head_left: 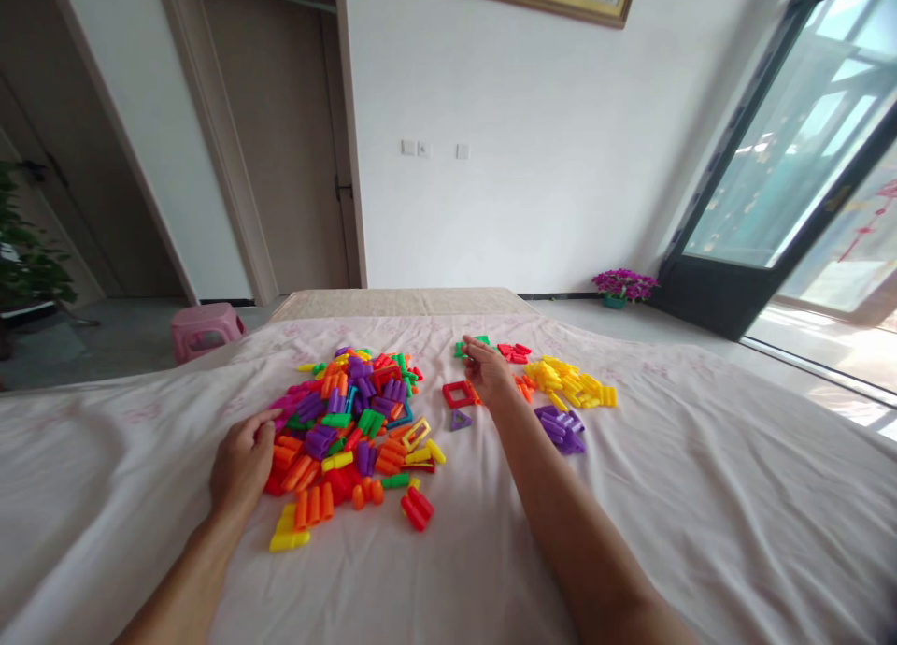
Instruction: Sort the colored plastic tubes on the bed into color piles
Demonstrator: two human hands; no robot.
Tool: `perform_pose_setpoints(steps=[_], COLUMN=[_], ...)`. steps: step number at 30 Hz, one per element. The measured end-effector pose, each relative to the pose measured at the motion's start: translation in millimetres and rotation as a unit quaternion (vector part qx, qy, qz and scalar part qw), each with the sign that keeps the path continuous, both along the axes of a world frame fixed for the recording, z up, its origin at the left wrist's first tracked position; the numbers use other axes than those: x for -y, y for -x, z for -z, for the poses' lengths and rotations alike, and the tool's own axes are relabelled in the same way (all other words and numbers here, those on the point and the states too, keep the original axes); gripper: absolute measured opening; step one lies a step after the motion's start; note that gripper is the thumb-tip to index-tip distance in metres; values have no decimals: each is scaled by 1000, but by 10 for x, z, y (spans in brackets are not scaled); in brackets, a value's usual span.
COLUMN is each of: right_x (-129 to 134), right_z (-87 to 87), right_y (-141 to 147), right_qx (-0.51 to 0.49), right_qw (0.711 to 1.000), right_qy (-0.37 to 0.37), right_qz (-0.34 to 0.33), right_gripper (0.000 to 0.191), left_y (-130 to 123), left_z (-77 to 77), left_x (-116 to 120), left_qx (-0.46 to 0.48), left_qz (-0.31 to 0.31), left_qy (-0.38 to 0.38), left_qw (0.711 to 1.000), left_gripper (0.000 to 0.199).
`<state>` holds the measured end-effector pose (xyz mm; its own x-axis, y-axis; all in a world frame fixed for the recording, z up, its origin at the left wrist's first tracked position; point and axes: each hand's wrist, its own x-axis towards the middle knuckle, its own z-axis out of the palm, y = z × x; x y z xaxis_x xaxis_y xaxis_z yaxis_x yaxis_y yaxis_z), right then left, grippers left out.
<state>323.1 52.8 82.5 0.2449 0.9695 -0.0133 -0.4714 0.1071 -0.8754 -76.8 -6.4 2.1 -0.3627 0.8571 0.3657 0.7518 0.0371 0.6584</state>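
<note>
A heap of mixed plastic building blocks (pixel 361 397) lies on the cloth in front of me. At its left edge is my left hand (pixel 242 458), fingers curled together against some magenta blocks (pixel 287 408); what is between the fingertips is hidden. Farther forward and to the right, my right hand (pixel 489 369) reaches over small groups of one colour. Its fingers are a little apart beside green pieces (pixel 480 339). Near it lie a red square frame (pixel 458 395), a purple triangle (pixel 461 421), red blocks (pixel 514 353), yellow blocks (pixel 571 381) and purple blocks (pixel 561 429).
A wrinkled pale cloth (pixel 701 458) covers the broad surface under the blocks. Beyond its left side stands a pink stool (pixel 206 331). Potted purple flowers (pixel 623 285) stand by the wall, near a glass door (pixel 785 150) at right.
</note>
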Motion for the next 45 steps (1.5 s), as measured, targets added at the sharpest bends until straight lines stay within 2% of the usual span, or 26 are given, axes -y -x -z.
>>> perform_pose_setpoints(steps=[2, 5, 7, 9, 12, 14, 16, 18, 21, 24, 29, 32, 34, 38, 41, 45], right_x=[85, 241, 342, 430, 526, 563, 581, 585, 551, 442, 137, -21, -101, -205, -231, -210], right_z=[114, 283, 338, 336, 291, 278, 288, 310, 331, 316, 260, 257, 272, 311, 318, 296], right_y=[347, 735, 889, 975, 1038, 1068, 1094, 1111, 1104, 1027, 656, 304, 66, -276, -365, -327], right_qx=[107, 289, 411, 524, 647, 695, 715, 709, 669, 596, 433, 316, 256, 196, 162, 138], right_qw=[991, 942, 887, 816, 714, 667, 647, 653, 692, 761, 891, 943, 958, 964, 966, 969], right_qy=[-16, -74, -134, -188, -221, -218, -216, -220, -219, -210, -136, -68, -41, -39, -35, -29], right_qz=[-79, -155, -161, -153, -151, -156, -156, -150, -162, -144, 21, 78, 121, 175, 197, 201], right_gripper=[25, 24, 23, 29, 42, 44, 38, 31, 24, 19, 20, 32, 40, 42, 41, 33], left_y=[-9, -21, -29, -37, -45, -47, -43, -35, -20, -12, -20, -24, -21, -8, -2, -1], left_z=[-7, -13, -18, -26, -38, -40, -35, -23, -5, 2, -8, -9, -6, 5, 11, 16], left_x=[2, 3, 5, 10, 16, 17, 15, 8, -4, -10, 0, 4, 1, -9, -14, -16], left_qx=[11, 26, 27, 22, 18, 17, 18, 18, 15, 15, 9, 7, 7, 13, 14, 12], left_qz=[1, 8, 6, 4, 7, 8, 8, 6, 4, 5, 2, -4, -4, 4, 8, 2], left_qy=[6, 10, 8, 9, 9, 9, 10, 9, 9, 11, 12, 8, 7, 12, 13, 11], left_qw=[1000, 1000, 1000, 1000, 1000, 1000, 1000, 1000, 1000, 1000, 1000, 1000, 1000, 1000, 1000, 1000], left_gripper=[41, 43, 44, 44, 44, 44, 44, 44, 44, 44, 44, 45, 45, 45, 46, 45])
